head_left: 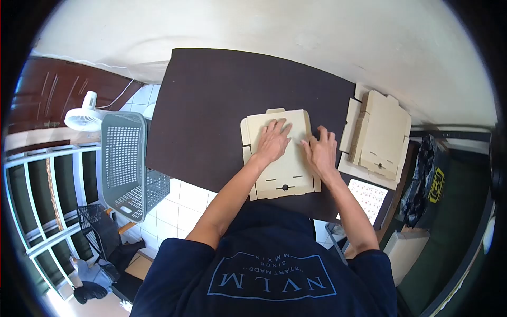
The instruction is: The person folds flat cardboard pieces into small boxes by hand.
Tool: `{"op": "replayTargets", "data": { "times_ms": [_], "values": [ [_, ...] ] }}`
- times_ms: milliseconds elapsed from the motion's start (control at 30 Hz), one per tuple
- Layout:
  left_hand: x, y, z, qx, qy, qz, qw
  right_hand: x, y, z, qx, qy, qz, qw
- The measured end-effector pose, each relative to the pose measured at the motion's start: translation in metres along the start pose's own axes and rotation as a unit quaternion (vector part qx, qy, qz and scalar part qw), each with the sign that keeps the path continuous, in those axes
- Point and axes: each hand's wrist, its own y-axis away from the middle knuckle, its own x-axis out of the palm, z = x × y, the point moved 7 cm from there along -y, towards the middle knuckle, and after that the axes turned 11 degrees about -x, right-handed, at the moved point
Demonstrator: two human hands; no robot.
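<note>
A flat, die-cut cardboard box blank (pixel 274 171) lies on the dark table in front of me, with slots and a round hole near its close edge. My left hand (pixel 273 141) rests on its upper middle, fingers spread and palm down. At the blank's right edge is my right hand (pixel 321 152), fingers apart and slightly bent, the thumb pointing in over the cardboard. Whether those fingertips press the side flap or the table is hard to make out. Neither hand grips anything visible.
More cardboard blanks (pixel 383 134) are stacked at the table's right end, beside a sheet of small red-printed stickers (pixel 364 199). A grey plastic basket (pixel 124 164) stands left of the dark table (pixel 206 105). Behind it is a white fan (pixel 84 119). A black plastic bag (pixel 420 174) hangs at right.
</note>
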Motion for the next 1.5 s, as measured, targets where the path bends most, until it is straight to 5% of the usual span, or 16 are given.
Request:
{"op": "replayTargets", "data": {
  "times_ms": [100, 200, 267, 367, 567, 633, 900, 967, 1500],
  "values": [
    [-0.011, 0.014, 0.016, 0.007, 0.148, -0.03, 0.989, -0.022, -0.021, 0.019, -0.015, -0.075, -0.109, 0.991],
    [-0.037, 0.04, 0.053, -0.063, 0.194, -0.157, 0.966, 0.018, -0.033, 0.036, -0.036, -0.152, -0.064, 0.986],
    [-0.046, 0.062, 0.099, -0.316, 0.12, -0.201, 0.919, 0.043, -0.041, 0.049, -0.052, -0.194, -0.034, 0.979],
    [-0.026, 0.064, 0.126, -0.374, 0.212, -0.094, 0.898, 0.066, -0.047, 0.067, -0.092, -0.072, 0.002, 0.993],
    [-0.03, 0.021, 0.106, -0.258, 0.248, -0.109, 0.927, 0.091, -0.042, 0.062, -0.068, -0.032, 0.048, 0.996],
    [-0.036, 0.013, 0.093, -0.188, 0.155, -0.131, 0.961, 0.09, -0.043, 0.061, -0.066, -0.027, 0.053, 0.996],
    [-0.021, 0.025, 0.083, -0.173, 0.253, -0.084, 0.948, 0.093, -0.043, 0.062, -0.06, -0.023, 0.059, 0.996],
    [-0.02, 0.027, 0.066, -0.131, 0.155, -0.09, 0.975, 0.094, -0.041, 0.063, -0.061, -0.018, 0.068, 0.996],
    [-0.033, 0.055, 0.045, -0.12, 0.08, 0.033, 0.989, 0.097, -0.046, 0.061, -0.055, 0.006, 0.126, 0.991]
  ]
}}
